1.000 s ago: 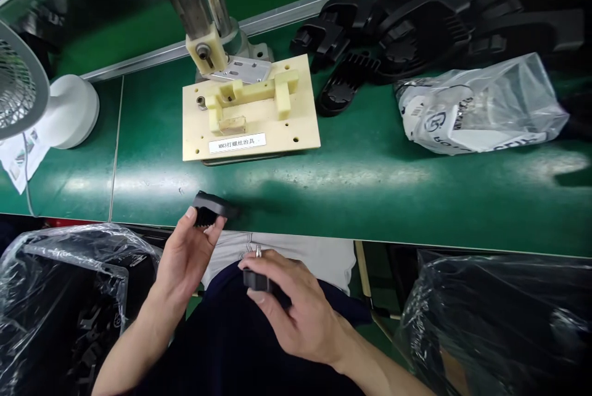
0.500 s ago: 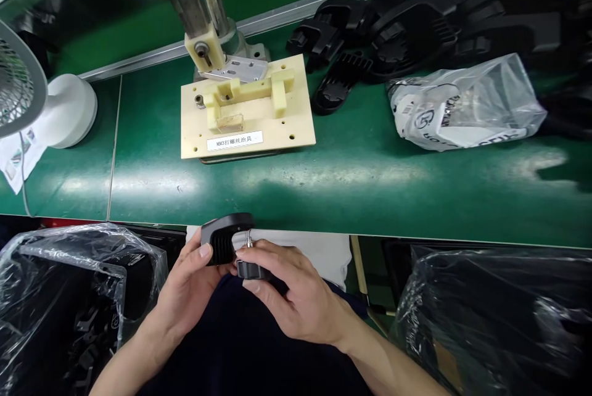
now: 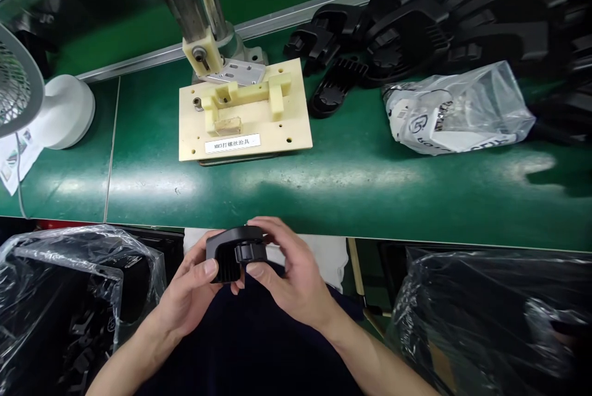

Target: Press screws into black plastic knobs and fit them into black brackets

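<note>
A curved black plastic part (image 3: pixel 231 237) with a ribbed inner face is held in front of my body, just below the bench edge. My left hand (image 3: pixel 187 288) grips its left end, thumb on the ribs. Under the part's right end sits a small black knob-like piece (image 3: pixel 251 252), touching or nearly touching it. My right hand (image 3: pixel 296 272) pinches this piece and the curved end, thumb below and fingers on top. Whether the two pieces are joined I cannot tell.
On the green bench (image 3: pixel 370 192) stands a press with a cream fixture (image 3: pixel 296 118). Black parts (image 3: pixel 402 32) are heaped at the back right, beside a plastic bag (image 3: pixel 457 112). A white fan (image 3: pixel 69 112) is at left. Plastic-lined containers flank my body (image 3: pixel 139 260), (image 3: pixel 485 316).
My right hand has moved up, bringing the small black piece against or close under the curved part's right end. The shiny metal bit seen between them before is now mostly hidden.
</note>
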`<state>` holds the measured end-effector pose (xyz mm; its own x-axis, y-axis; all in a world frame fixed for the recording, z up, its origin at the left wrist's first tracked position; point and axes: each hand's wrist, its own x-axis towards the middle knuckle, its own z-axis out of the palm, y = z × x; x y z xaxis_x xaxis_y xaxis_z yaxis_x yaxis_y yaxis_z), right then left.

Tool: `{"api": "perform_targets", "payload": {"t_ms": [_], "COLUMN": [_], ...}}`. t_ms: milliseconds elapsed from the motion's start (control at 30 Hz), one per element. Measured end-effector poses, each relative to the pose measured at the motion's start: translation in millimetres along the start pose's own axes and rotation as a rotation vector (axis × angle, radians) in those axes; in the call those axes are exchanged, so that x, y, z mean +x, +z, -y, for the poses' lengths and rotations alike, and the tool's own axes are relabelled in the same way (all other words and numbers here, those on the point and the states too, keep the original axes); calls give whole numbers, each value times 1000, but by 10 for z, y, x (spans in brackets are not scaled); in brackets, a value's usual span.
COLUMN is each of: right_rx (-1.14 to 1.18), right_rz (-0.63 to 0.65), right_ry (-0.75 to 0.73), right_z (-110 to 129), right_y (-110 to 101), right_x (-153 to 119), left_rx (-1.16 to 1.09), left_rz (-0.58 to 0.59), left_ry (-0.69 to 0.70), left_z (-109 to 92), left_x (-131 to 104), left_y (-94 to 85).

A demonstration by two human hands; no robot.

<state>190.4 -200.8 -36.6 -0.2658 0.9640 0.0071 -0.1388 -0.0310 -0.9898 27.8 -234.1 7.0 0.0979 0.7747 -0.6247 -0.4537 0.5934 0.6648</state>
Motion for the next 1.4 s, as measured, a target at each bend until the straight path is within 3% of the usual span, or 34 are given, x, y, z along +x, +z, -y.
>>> {"api": "perform_targets", "payload": {"t_ms": [67,133,200,267,333,400,533,600,733,933,1167,1400], "right_rx": [319,567,611,495,238,-142,-819,-999,-1186,-1310,-1343,-1182], "right_rz": [92,75,-36,-171,-234,-204,89,192,245,326,118,215], "right_ry": [160,285,356,324,148,-154,-729,-845,-876,-856,-697,-801], "right_z": [-20,-38,-32,27,147,303,512,488,271,214,294,312], "right_y": [67,115,104,21,-111,-247,-396,-398,-328,-294,-421,-556], "right_x": [-15,-9,58,211,450,760,1465,1779,2123,1970,1663,1771], "left_rx": [-13,-2,47,125,214,292,345,323,281,344,553,746], "left_rz": [18,38,38,11,-48,-109,-182,-215,-244,-261,-283,-317], "left_ry": [-23,-42,-27,64,200,305,370,378,368,344,517,798], "left_z": [38,91,134,144,116,65,9,34,146,236,24,-34], "left_x": [19,40,62,82,95,96,66,45,25,78,240,672], "left_y": [36,71,79,41,-41,-134,-225,-216,-239,-390,-466,-591]}}
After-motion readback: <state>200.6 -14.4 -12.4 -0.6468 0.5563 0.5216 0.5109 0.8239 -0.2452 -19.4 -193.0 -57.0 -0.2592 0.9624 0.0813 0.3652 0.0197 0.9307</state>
